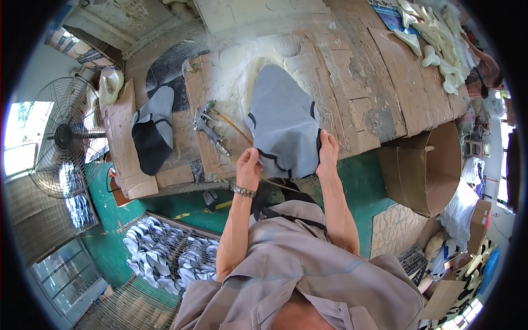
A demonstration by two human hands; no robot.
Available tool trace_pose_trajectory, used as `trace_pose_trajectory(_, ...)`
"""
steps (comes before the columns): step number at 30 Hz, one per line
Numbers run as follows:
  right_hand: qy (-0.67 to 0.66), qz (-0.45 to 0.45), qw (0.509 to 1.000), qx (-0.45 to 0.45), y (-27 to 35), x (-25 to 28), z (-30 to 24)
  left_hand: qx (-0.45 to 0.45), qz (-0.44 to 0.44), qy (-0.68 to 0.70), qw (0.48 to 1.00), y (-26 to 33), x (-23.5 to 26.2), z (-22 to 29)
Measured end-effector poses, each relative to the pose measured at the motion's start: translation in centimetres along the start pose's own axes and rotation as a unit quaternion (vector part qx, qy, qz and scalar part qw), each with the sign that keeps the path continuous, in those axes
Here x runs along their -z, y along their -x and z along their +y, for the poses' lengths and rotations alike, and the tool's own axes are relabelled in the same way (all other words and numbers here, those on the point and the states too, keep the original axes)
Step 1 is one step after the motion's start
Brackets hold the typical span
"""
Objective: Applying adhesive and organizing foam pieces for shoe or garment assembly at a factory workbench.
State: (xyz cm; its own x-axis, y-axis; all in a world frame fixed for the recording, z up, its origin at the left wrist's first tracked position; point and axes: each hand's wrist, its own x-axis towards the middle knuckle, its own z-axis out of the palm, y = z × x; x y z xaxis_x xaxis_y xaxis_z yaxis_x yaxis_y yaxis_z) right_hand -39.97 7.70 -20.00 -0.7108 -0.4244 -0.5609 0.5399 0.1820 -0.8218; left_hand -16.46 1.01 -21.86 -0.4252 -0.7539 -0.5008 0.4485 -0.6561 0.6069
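A grey saddle cover point(283, 118) with black edging lies over the front edge of the cardboard-covered table, its narrow end pointing away from me. My left hand point(248, 168) pinches its near left corner. At the near right edge, my right hand point(328, 153) grips the same cover, thumb on top and fingers partly hidden. To the left of the cover rests a metal spray gun point(210, 129) with a yellowish hose point(234, 127). Farther left lies a second cover point(155, 129), grey with a black part.
Cream foam saddle pads point(440, 47) are heaped at the far right. A large open cardboard box point(421, 168) stands below the table's right side. A fan point(65, 135) is at the left. Several grey-white pieces point(151, 250) lie on a wire rack at lower left.
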Motion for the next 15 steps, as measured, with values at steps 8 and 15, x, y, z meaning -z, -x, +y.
trace_pose_trajectory(8, 0.097, -0.008, 0.989, 0.112, -9.0, -2.7, 0.4, -0.234, 0.207, -0.376, 0.872, -11.4, -3.0, 3.3)
trace_pose_trajectory(15, 0.419, -0.040, 0.903, 0.088, -13.5, -9.3, 2.1, -0.228, 0.301, -0.550, 0.745, -16.3, 0.1, 6.7)
